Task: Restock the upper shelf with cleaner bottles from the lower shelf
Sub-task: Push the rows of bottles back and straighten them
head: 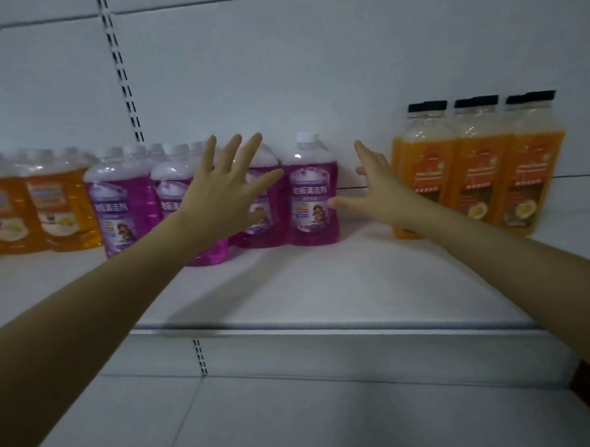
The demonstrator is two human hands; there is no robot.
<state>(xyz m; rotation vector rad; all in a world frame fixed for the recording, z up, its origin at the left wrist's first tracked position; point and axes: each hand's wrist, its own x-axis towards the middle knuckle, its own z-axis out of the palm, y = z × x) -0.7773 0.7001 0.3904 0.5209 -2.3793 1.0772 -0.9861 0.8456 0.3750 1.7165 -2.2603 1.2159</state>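
At the centre of the frame, on a white metal shelf, stand the clear plastic cleaner bottles filled with purple liquid, each with a white cap and a purple-and-white label. Four make up the front row; at least three more white caps show behind them, so the full count cannot be told. The rightmost purple bottle stands upright at the end of the row, touching its neighbour.

The left hand is in front of the second and third purple bottles, its fingers straight and spread wide, holding nothing; whether its thumb touches a bottle cannot be told. The right hand is right of the rightmost purple bottle, its fingers straight and loosely apart, empty, its thumb tip just beside that bottle's side; contact is unclear.

Further out, at the left edge of the frame, stand amber bottles with white caps: two in front, more blurred behind. At the right stand three tall orange bottles with black caps, with further black caps behind them. A slotted upright runs up the white back panel at upper left.
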